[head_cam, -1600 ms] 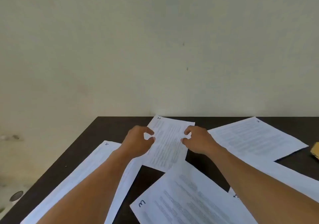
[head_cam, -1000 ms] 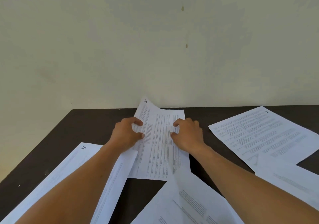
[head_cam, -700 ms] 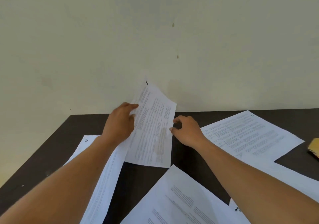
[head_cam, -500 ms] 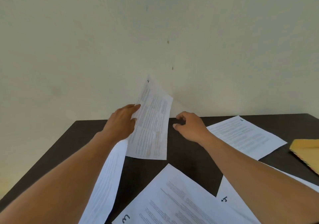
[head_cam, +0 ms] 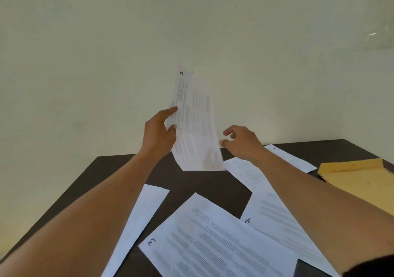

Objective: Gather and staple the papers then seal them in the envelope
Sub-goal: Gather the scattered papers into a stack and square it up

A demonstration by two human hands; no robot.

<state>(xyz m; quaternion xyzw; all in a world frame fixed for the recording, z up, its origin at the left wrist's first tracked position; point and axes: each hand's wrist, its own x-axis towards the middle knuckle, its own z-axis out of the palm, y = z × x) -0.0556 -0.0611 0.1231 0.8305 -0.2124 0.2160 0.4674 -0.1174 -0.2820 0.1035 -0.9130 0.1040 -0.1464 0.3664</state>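
Observation:
My left hand (head_cam: 158,134) pinches the left edge of the printed sheet marked 1 (head_cam: 195,123) and holds it nearly upright above the dark table (head_cam: 204,182). My right hand (head_cam: 243,142) hovers just right of that sheet's lower edge, fingers apart and curled, holding nothing. Flat on the table lie the sheet marked 3 (head_cam: 215,242) in front, another sheet (head_cam: 281,221) to its right, the sheet marked 2 (head_cam: 249,172) partly under my right forearm, and a sheet (head_cam: 138,225) partly under my left forearm. A yellow-brown envelope (head_cam: 358,180) lies at the right edge.
A plain pale wall (head_cam: 106,63) rises directly behind the table's far edge. The table's left edge runs diagonally toward me at the lower left. No stapler shows in this view.
The sheet marked 1 has risen off the table from flat to nearly upright in my left hand. My right hand let go of it and drew aside to the right.

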